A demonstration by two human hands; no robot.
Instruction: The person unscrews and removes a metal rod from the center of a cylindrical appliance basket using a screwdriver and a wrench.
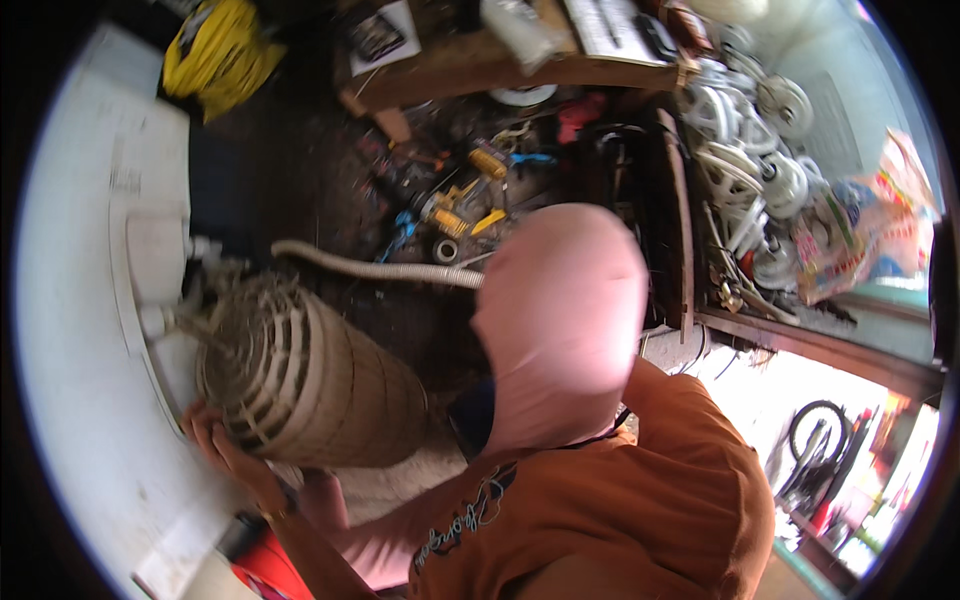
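A dirty cream slotted drum [310, 380] lies on its side at lower left, beside a white appliance body [90, 330]. My left hand [212, 438] comes in from the lower edge and grips the drum's near rim from below, with its fingers curled under the slats. My right hand is not in view. A person in an orange shirt [610, 500] bends over close in front of me and hides the middle of the floor and the drum's right end.
A ribbed grey hose [390, 270] crosses the dark floor above the drum. Yellow-handled tools [455, 205] lie scattered beyond it. A wooden bench [470, 65] stands at the top, white fan parts [745, 130] are stacked at right, and a yellow coil [215, 55] sits at top left.
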